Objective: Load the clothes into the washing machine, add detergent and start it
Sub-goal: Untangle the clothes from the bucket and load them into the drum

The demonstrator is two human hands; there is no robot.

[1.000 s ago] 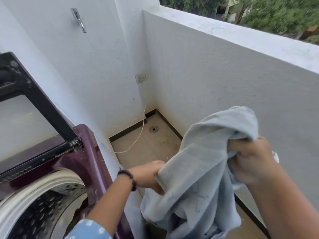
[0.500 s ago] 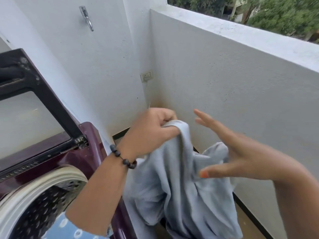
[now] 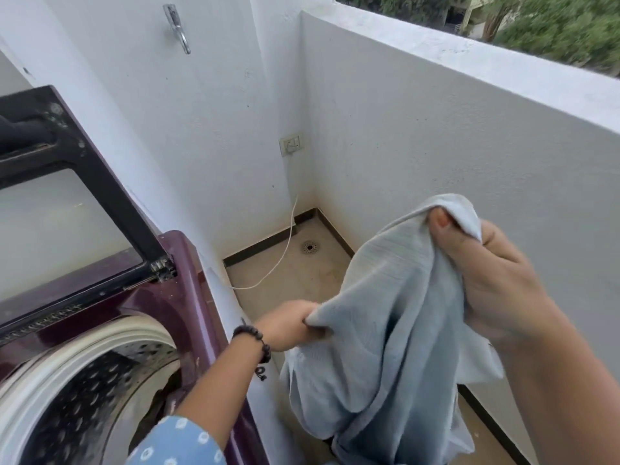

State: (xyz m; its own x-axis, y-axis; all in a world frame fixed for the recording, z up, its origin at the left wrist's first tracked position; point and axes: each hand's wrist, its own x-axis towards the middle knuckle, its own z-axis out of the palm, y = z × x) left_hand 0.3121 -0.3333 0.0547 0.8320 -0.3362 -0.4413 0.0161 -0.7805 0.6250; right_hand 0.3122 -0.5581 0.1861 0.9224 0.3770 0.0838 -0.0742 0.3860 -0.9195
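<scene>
Since the earlier frame both hands have changed hold: the left hand, then raised and bunching the cloth high at centre, now sits lower and pinches a cloth edge, while the right hand, then spread and free, now clenches the cloth's upper corner at right.

Cloth: pale grey-blue, stretched between the two hands, its lower folds hanging toward the near floor. It is held to the right of the washer, outside the drum.

Washer: maroon top-loader at near left; black-framed lid raised and leaning toward the left wall. Drum mouth is open, ringed in white, with perforated metal inside and something dark low within; what it is cannot be told. No brand, label or writing can be read on washer or cloth.

Left wrist carries a dark bead bracelet; a blue white-dotted sleeve shows at the near edge.

Open room: a narrow strip of tan floor runs from the washer's right side to the far corner, bounded on the right by a white parapet.

Surroundings: round drain near the far corner; dark skirting along the wall bases; white cable dropping from a wall socket and trailing across the floor toward the washer; metal tap high on the far wall; green trees beyond the parapet.
</scene>
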